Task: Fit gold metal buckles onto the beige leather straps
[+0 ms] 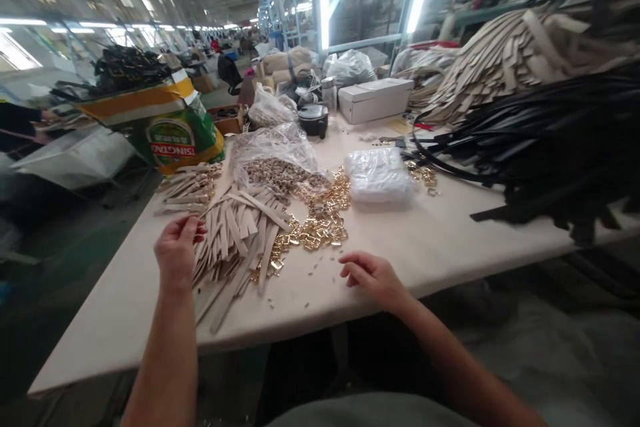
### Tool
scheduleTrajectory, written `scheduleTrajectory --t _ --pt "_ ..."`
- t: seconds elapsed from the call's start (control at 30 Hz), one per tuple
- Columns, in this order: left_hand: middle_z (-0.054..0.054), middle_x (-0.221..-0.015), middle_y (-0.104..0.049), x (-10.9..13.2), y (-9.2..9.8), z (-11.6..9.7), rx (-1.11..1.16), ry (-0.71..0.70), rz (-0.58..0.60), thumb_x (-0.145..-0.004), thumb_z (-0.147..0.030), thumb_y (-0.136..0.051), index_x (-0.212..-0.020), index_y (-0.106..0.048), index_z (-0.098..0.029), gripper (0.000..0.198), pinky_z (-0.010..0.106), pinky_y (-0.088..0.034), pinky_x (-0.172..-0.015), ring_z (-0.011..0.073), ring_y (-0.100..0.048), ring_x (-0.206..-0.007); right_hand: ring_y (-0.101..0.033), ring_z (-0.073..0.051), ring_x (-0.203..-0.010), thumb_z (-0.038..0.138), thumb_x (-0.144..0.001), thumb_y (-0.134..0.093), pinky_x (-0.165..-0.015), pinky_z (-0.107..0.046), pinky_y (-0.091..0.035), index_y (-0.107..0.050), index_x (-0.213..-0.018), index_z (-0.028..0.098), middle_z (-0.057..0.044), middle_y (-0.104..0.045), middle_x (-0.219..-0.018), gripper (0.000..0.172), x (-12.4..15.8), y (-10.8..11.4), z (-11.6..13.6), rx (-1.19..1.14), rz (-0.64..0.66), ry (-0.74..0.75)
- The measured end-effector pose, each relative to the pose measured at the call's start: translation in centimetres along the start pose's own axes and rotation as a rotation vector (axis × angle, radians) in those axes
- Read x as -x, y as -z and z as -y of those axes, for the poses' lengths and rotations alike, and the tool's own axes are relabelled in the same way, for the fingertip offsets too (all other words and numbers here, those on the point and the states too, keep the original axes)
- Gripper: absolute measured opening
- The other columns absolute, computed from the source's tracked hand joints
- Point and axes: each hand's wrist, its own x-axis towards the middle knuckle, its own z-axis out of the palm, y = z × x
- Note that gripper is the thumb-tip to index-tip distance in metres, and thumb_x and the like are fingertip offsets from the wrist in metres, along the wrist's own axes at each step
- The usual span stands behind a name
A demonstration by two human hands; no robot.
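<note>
My left hand [177, 243] is at the left of the pile of beige straps [240, 227], fingers curled inward; whether it holds anything I cannot make out. Behind it lies a bundle of strap pieces with gold fittings [193, 187]. My right hand [373, 277] is over the front of the table, its fingers partly stretched and apart, with nothing visible in them. Gold metal buckles [320, 230] are heaped between the hands and beyond them. Tiny loose pieces [313, 270] are scattered left of my right hand. A clear plastic bag [280, 160] spills small beige loops onto the table.
A wrapped clear plastic packet [377, 177] sits beyond my right hand. Black straps [540, 147] overhang the table's right side, beige straps [505, 60] behind them. A white box [375, 100] and a black pot [313, 119] stand at the back. A green sack [170, 127] is at left.
</note>
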Motion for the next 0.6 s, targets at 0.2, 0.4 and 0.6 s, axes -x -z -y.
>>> scheduleTrajectory --t 0.2,0.4,0.6 --pt "0.005 -0.093 -0.075 3.6 -2.9 -0.4 -0.452 -0.459 0.376 -0.084 -0.033 -0.062 -0.096 -0.075 -0.019 0.023 0.032 -0.055 -0.078 0.0190 -0.069 -0.082 -0.071 -0.016 -0.059 0.036 -0.090 -0.054 -0.060 -0.027 -0.056 -0.071 -0.100 0.018 -0.003 -0.073 -0.077 0.026 -1.3 0.5 -1.0 0.113 -0.026 0.117" --pt "0.010 -0.112 -0.074 1.9 -9.9 -0.6 -0.902 -0.822 0.897 -0.075 -0.012 -0.060 -0.106 -0.075 -0.020 0.035 0.040 -0.046 -0.102 0.0260 -0.064 -0.109 -0.071 -0.016 -0.060 0.035 -0.092 -0.055 -0.062 -0.027 -0.057 -0.072 -0.099 0.020 -0.003 -0.075 -0.077 0.024 -0.6 0.2 -1.4 0.169 -0.088 0.198" --pt "0.010 -0.089 -0.074 1.8 -13.4 1.0 -0.961 -0.813 0.867 -0.079 -0.012 -0.061 -0.086 -0.078 -0.019 0.020 0.035 -0.049 -0.088 0.0228 -0.065 -0.090 -0.072 -0.017 -0.062 0.033 -0.093 -0.054 -0.062 -0.028 -0.058 -0.072 -0.099 0.019 -0.004 -0.075 -0.079 0.024 -0.5 0.2 -1.5 0.165 -0.086 0.235"
